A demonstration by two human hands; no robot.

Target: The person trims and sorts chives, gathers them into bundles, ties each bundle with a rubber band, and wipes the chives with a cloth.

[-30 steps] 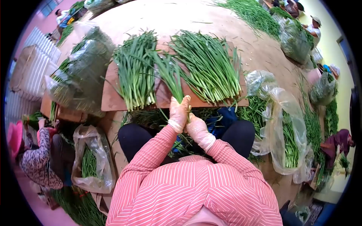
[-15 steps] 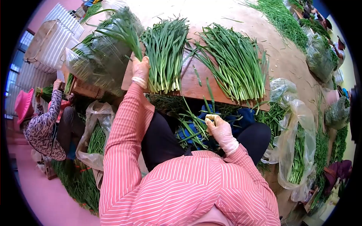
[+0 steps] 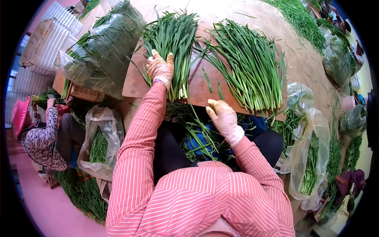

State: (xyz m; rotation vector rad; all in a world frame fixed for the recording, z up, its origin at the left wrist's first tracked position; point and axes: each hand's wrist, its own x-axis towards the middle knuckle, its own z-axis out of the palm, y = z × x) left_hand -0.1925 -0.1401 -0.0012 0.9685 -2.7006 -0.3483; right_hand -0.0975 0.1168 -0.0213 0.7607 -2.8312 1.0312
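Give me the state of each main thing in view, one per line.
Left chive pile: flat, stems towards wearer
Right chive pile: flat, lying slanted
Left hand: gloved, fingers spread over left chive pile
Right hand: gloved, fingers partly curled, grip unclear
Board: partly covered
Upper-left plastic bag: filled with greens
Lower-left plastic bag: open, greens inside
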